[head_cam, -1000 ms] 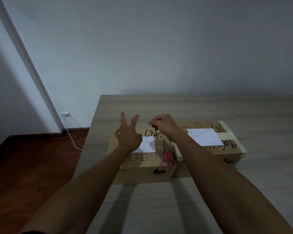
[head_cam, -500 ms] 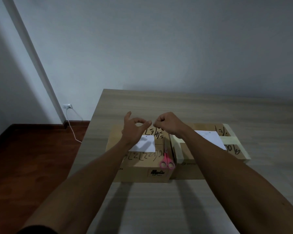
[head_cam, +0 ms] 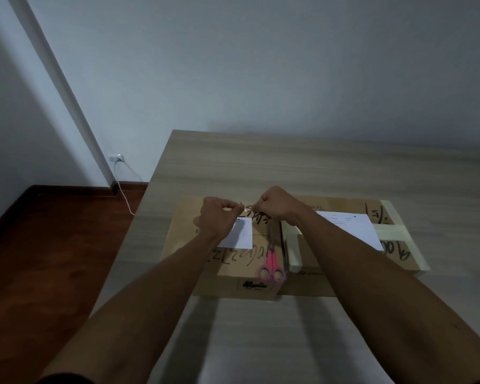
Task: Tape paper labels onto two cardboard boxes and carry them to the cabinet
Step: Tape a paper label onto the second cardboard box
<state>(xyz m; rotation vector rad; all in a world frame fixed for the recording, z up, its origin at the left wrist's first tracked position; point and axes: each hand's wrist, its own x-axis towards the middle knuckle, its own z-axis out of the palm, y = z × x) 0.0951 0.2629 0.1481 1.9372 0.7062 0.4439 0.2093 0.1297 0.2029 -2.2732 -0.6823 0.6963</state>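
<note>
A: Item one, nearest: two bare forearms, elbows cut off at the lower edge.

B: And the left box point(head_cam: 233, 261)?

A: On the table point(head_cam: 316, 167). Pink scissors point(head_cam: 271, 266) lie along its right edge. Small white label point(head_cam: 240, 234) on its lid, part hidden by the left wrist; black scrawl around it, unreadable.

B: To its right?

A: Right box point(head_cam: 394, 245), touching or just beside, banded in pale tape, with a larger label point(head_cam: 349, 228) half covered by the right forearm.

B: Hands?

A: Over the left box's far edge. Left hand point(head_cam: 218, 217) and right hand point(head_cam: 276, 206), fingers curled, tips nearly meeting, pinching something thin between them; too faint to identify.

B: Beyond?

A: Wall socket point(head_cam: 116, 157), white cable trailing.
</note>
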